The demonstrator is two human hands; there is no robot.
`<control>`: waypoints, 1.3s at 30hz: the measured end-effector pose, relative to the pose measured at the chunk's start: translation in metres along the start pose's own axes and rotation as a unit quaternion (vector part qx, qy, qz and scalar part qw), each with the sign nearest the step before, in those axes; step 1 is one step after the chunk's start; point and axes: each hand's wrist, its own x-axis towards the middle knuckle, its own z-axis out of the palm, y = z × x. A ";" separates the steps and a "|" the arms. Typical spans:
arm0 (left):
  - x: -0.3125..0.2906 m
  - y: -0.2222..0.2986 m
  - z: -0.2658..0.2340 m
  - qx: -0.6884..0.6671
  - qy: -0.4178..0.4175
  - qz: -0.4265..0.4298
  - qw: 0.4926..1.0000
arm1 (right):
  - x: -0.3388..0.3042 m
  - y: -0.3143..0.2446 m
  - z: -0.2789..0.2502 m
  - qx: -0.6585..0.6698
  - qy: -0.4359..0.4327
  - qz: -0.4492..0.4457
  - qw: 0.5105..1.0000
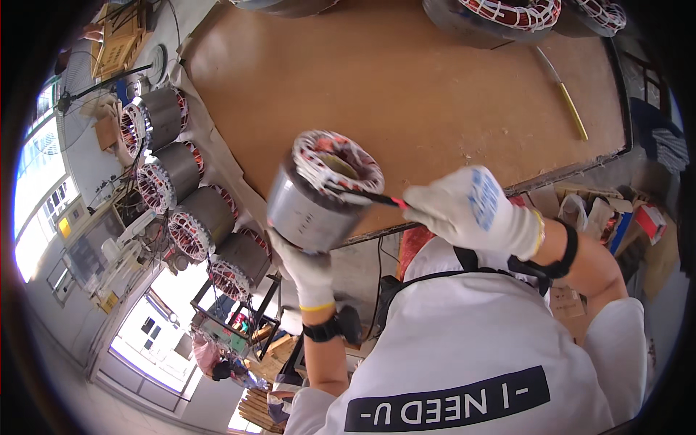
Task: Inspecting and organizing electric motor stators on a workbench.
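Note:
A motor stator [315,206], a grey metal cylinder with a ring of white-laced copper windings on top, stands tilted at the table's near left edge. My left hand [304,272], in a white glove, is pressed against its lower side with the fingers curled on the metal. From the winding ring a thin black lead [366,194] with a red section runs to the right. The gloved right hand [467,210] pinches the red end of that lead between thumb and fingers. The fingertips are partly hidden behind the glove.
Several more stators [204,219] stand in a row left of the brown table [406,94]. Others [500,18] sit at its far edge. A long tool with a yellow handle [573,112] lies far right. Boxes [649,223] crowd the right side; a person [210,355] is in the background.

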 end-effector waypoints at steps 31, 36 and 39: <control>0.062 0.008 0.008 -0.188 0.045 -0.105 0.976 | 0.000 0.143 0.004 -0.298 0.249 0.093 0.917; 0.104 0.049 0.019 -0.134 0.066 -0.141 0.979 | 0.000 0.144 0.005 -0.301 0.249 0.096 0.915; 0.147 0.057 -0.004 -0.298 -0.055 -0.284 0.910 | 0.000 0.143 0.005 -0.299 0.252 0.094 0.915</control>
